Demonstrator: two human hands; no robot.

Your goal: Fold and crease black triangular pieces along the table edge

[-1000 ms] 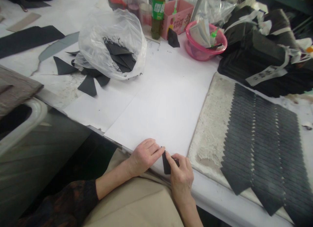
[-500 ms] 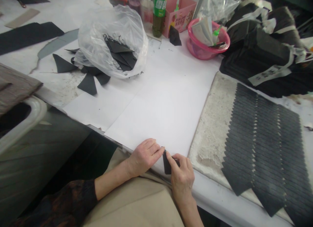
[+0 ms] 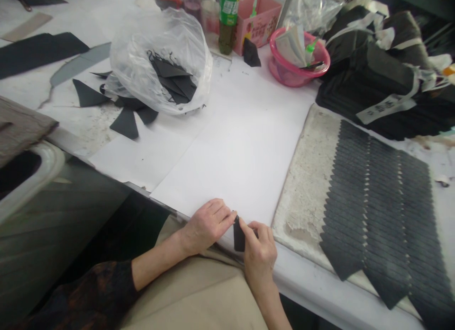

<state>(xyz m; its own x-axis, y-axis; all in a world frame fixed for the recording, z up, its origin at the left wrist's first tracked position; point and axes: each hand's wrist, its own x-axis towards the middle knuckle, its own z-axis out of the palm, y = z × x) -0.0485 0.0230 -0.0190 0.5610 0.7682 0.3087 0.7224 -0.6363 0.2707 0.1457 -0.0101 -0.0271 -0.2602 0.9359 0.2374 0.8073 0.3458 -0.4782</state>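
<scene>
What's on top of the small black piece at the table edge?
Fingers of the right hand lie over the right side of the small black piece; fingertips of the left hand are at its upper end. Whatever the right hand covers, and the piece's underside, can't be seen.

Right hand (image 3: pixel 261 252) partly hides black piece (image 3: pixel 239 237).

Clock centre: dark piece (image 3: pixel 239 236). Open passage: white sheet (image 3: pixel 245 145), flat, toward 12 o'clock. Obstacles: rumpled plastic bag (image 3: pixel 126 60), 11; green-labelled bottle (image 3: pixel 227 21) and pink box (image 3: pixel 263 31), 12, far end; pink basin (image 3: pixel 284 76), 1; strapped black stack (image 3: pixel 369 79), between 1 and 2; layered dark pieces (image 3: pixel 382 207), low, 3.
</scene>
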